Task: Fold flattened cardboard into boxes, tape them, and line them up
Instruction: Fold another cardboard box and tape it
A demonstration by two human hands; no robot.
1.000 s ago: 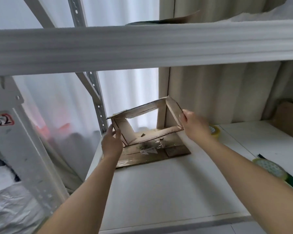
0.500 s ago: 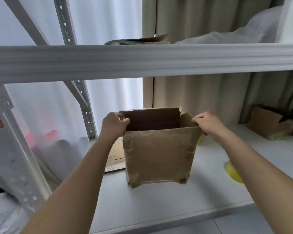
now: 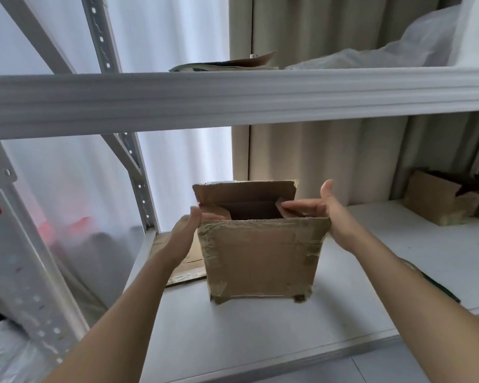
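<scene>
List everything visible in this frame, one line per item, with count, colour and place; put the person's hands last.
open cardboard box: 1, brown with old tape, upright on the lower shelf, centre
flat cardboard: 1 piece, brown, lying on the shelf left of and behind the box
second cardboard box: 1, brown, far right on the same shelf
lower shelf: 1, white
upper shelf: 1, white, crossing the frame above the box
flat cardboard pieces: a stack, count unclear, brown, on the upper shelf
plastic wrap: 1 bundle, white, upper shelf right
curtains: white at left, beige at right, behind the rack
left hand: fingers pushing the box's left side flap inward
right hand: straight fingers pressing the right side flap inward
</scene>
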